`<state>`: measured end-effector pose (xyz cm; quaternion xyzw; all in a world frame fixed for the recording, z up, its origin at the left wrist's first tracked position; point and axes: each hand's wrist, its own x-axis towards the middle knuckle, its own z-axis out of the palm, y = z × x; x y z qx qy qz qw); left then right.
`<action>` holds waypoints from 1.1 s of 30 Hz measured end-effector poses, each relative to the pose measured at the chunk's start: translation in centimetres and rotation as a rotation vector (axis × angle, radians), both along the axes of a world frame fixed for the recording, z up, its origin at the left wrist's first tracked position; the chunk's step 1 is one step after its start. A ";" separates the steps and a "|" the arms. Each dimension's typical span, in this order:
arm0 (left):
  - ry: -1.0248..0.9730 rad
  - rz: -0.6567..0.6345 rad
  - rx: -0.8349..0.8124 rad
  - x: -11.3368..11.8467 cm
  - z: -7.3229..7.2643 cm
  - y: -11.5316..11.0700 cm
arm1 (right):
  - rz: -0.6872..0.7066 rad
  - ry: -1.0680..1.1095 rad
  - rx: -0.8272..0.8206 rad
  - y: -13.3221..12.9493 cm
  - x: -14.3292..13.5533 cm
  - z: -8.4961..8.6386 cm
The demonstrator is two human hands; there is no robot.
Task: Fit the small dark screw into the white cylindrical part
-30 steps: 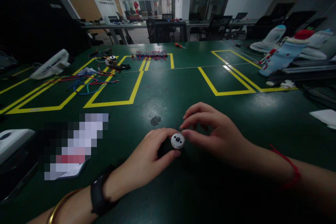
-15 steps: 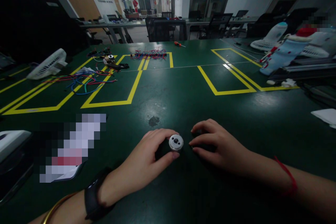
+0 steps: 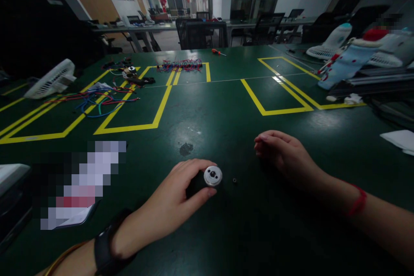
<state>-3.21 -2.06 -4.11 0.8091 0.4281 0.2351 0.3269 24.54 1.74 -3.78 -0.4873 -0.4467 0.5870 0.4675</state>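
My left hand (image 3: pixel 184 194) is wrapped round a small silver cylinder (image 3: pixel 213 176), thumb and forefinger at its sides. The cylinder's round top faces up and shows a dark centre and two small holes. Just right of it, a tiny dark metal part (image 3: pixel 234 180) lies on the green table (image 3: pixel 207 241). Farther right, my right hand (image 3: pixel 284 155) is turned on its side, its fingers curled together above the table; whether anything is inside them is hidden.
A phone-like slab (image 3: pixel 80 211) lies at the left. Tangled wires (image 3: pixel 106 99) and a white fan (image 3: pixel 53 79) stand beyond it. A screwdriver (image 3: pixel 217 52) lies at the back. On the right are a blue patterned item (image 3: pixel 349 62), dark metal bars (image 3: pixel 375 81) and white paper (image 3: pixel 401 140).
My right hand has moved right and away from me, and its fingers have curled together. The tiny metal part now shows on the table. My left hand still holds the silver cylinder.
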 end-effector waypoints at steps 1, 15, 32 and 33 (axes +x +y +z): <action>0.001 -0.004 -0.005 0.0 0.0 0.0 | -0.002 0.012 -0.009 0.0 -0.1 -0.1; 0.017 -0.001 0.004 0.0 0.1 0.0 | 0.452 -0.706 0.497 -1.8 -1.3 0.6; -0.007 -0.008 -0.006 0.2 0.0 0.1 | 0.434 -0.765 0.822 -1.9 -6.1 3.8; -0.010 -0.010 -0.003 0.2 -0.1 0.1 | 0.441 -0.784 0.826 -1.8 -6.2 3.8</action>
